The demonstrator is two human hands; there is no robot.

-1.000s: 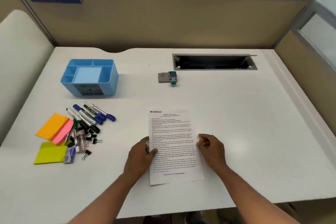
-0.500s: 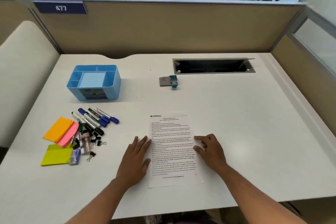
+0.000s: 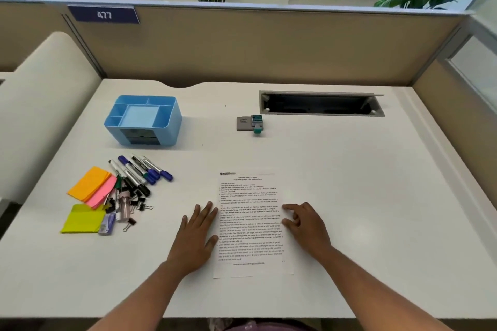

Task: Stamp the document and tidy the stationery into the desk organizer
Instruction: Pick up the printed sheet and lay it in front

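A printed document [image 3: 250, 226] lies flat on the white desk in front of me. My left hand [image 3: 196, 236] rests flat with straight fingers on its left edge. My right hand [image 3: 306, 226] touches its right edge, fingers loosely bent, holding nothing. A teal stamp [image 3: 256, 123] stands beside a grey ink pad [image 3: 244, 123] farther back at the middle. The blue desk organizer [image 3: 144, 121] sits at the back left. In front of it lie several markers [image 3: 139, 172], orange, pink and yellow sticky notes [image 3: 88, 197], and binder clips [image 3: 137, 205].
An open cable tray slot [image 3: 321, 103] is cut into the desk at the back right. Tan partition walls [image 3: 269, 45] close off the back and right side. A cream padded panel [image 3: 40, 105] stands on the left.
Both hands uncurled from pinching the paper's edges and now lie flat on it. The left hand slid off toward the paper's left side. The camera tilted up slightly.
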